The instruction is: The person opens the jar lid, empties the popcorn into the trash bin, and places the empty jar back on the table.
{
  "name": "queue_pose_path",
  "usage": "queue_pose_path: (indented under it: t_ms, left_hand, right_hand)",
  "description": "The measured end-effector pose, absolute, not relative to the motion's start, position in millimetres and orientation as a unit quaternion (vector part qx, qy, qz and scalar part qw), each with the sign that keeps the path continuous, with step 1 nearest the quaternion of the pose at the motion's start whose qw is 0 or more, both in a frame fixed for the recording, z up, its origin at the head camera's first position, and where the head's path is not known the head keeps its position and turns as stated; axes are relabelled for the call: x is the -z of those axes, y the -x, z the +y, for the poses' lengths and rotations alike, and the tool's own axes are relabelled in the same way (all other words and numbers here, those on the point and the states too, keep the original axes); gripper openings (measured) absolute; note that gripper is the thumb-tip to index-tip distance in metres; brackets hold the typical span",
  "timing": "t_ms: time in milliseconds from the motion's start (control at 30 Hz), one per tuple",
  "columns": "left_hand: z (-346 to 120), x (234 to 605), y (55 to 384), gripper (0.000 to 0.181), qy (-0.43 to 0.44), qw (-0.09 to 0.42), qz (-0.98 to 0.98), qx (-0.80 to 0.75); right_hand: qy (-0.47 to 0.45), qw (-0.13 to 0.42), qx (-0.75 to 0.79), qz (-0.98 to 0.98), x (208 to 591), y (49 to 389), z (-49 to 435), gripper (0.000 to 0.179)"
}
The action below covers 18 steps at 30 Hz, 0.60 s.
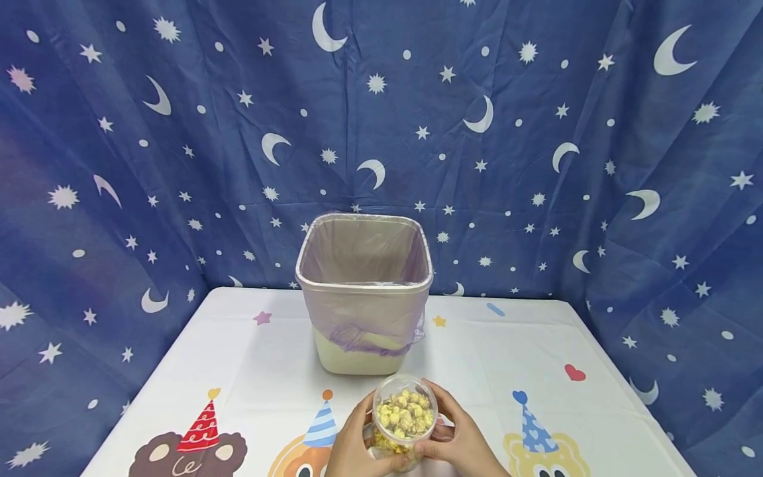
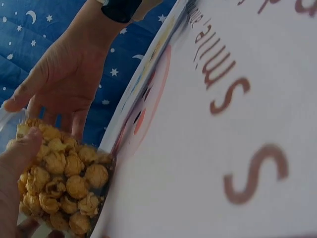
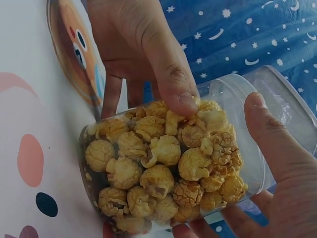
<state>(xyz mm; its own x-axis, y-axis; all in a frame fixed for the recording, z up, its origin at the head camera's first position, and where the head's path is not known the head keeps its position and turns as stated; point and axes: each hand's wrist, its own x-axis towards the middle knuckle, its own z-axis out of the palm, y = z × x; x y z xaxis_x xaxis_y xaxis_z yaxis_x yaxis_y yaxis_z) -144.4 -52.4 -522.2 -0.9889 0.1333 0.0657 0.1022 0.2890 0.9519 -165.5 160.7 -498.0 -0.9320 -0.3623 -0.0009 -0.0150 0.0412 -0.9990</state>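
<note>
A round clear plastic jar [image 1: 405,417] of yellow popcorn [image 3: 163,163] stands upright at the near side of the table, between both hands. My left hand [image 1: 360,447] holds it from the left, its thumb pressed on the near wall, as the right wrist view shows. From the right, my right hand [image 1: 456,434] grips the jar higher up, thumb beside the clear rim band [image 3: 242,124]. In the left wrist view the popcorn [image 2: 69,178] fills most of the jar, with clear space above it. I cannot tell whether a lid covers the top.
Just beyond the jar stands a cream bin [image 1: 357,361] lined with a thin purple-tinted bag [image 1: 369,311] folded over its rim. A white tablecloth [image 1: 495,344] printed with party animals covers the table. A blue curtain [image 1: 381,119] with moons and stars hangs behind and at both sides.
</note>
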Motion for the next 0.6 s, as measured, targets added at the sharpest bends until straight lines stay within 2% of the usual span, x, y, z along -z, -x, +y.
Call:
queue_pose_path:
  t_ms: [167,333,433,600]
  left_hand:
    - [-57.7,526.5,146.0,0.108,-0.085,0.017,0.816,-0.571]
    - [-65.4,531.5,154.8,0.115,-0.148,0.004,0.826,-0.545]
    - [-68.1,532.7,162.0,0.116,-0.179,0.024,0.807,-0.562]
    - [-70.2,535.2,169.7,0.115,-0.204,0.066,0.771,-0.599]
  right_hand:
    - [0.137,0.130,0.677,0.711,498.1,165.7,160.8,0.089]
    - [0.139,0.137,0.665,0.721,497.4,166.7,160.6,0.088]
    - [0.139,0.130,0.650,0.736,497.0,166.4,161.1,0.089]
    - [0.132,0.080,0.631,0.760,495.9,164.2,158.9,0.093]
